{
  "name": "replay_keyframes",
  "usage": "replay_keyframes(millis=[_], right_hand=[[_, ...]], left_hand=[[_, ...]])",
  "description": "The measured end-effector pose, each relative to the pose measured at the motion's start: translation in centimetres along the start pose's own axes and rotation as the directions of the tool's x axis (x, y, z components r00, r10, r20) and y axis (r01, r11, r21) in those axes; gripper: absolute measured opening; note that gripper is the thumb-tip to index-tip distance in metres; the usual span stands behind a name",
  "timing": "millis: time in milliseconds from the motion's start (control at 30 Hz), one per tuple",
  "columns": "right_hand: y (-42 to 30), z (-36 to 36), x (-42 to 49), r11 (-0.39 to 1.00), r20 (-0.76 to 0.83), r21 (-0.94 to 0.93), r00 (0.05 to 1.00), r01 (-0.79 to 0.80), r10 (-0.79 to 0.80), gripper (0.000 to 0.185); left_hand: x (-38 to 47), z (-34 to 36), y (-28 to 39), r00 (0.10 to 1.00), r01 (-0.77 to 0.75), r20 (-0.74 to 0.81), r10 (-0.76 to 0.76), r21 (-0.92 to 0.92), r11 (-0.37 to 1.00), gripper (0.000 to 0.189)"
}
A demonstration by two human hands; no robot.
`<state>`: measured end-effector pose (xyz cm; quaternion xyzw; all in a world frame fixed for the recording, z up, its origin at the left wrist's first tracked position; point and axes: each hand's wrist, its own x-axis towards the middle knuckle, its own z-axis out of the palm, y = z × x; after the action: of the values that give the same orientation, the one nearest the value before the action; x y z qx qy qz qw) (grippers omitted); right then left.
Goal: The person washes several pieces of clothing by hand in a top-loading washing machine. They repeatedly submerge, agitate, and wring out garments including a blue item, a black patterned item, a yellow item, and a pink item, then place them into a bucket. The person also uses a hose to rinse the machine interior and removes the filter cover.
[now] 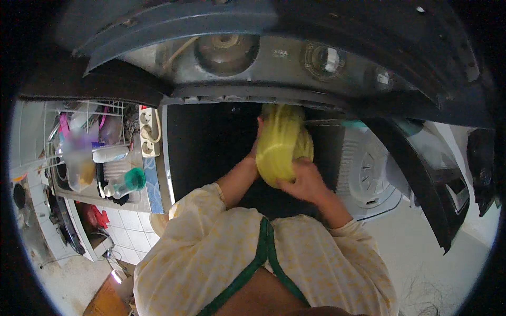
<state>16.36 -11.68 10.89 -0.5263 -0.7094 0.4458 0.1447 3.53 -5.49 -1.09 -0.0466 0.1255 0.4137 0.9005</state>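
Note:
A yellow, ribbed, rounded thing [276,154], blurred by motion, is held between my two hands over a dark, flat surface [209,146]. Its kind cannot be told for certain. My right hand [302,179] grips its lower right side, fingers curled against it. Along its left side lies my left hand [257,144], mostly hidden behind the yellow thing, with only an edge of the fingers and the wrist showing. The top end of the thing reaches the edge of a dark panel above.
An overhanging dark hood [253,93] crosses the top. At left are a power strip [149,132], a white wire rack [114,103] and a sink counter with a green-topped clear bottle [125,185]. A white ribbed plastic tub [367,173] and a black angled panel [427,189] stand at right.

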Motion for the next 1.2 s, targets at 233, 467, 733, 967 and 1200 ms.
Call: replay_keyframes(millis=[233, 467, 733, 967, 1200], right_hand=[[1.9, 1.0, -1.4, 0.838, -0.248, 0.529, 0.921, -0.132, 0.301, 0.041], [12.6, 6.3, 5.1, -0.454, 0.137, 0.875, 0.817, 0.165, 0.560, 0.051], [11.2, 6.2, 9.0, -0.544, 0.037, 0.833, 0.972, 0.098, 0.231, 0.053], [11.7, 1.6, 10.6, -0.047, 0.150, 0.988, 0.898, -0.144, 0.414, 0.055], [12.5, 2.5, 11.5, 0.151, 0.060, 0.976, 0.859, -0.158, 0.509, 0.057]], left_hand=[[-1.6, 0.4, 2.3, 0.991, 0.118, -0.072, -0.115, 0.047, 0.992, 0.045], [-2.8, 1.0, 3.7, 0.962, 0.221, -0.206, -0.179, 0.205, 0.953, 0.045], [-4.2, 1.4, 3.6, 0.871, 0.421, -0.398, -0.287, 0.304, 0.855, 0.046], [-4.1, 0.2, 3.6, 0.829, 0.560, -0.473, -0.299, 0.702, 0.441, 0.045], [-3.1, -0.8, 3.0, 0.765, 0.620, -0.561, -0.318, 0.505, 0.601, 0.049]])
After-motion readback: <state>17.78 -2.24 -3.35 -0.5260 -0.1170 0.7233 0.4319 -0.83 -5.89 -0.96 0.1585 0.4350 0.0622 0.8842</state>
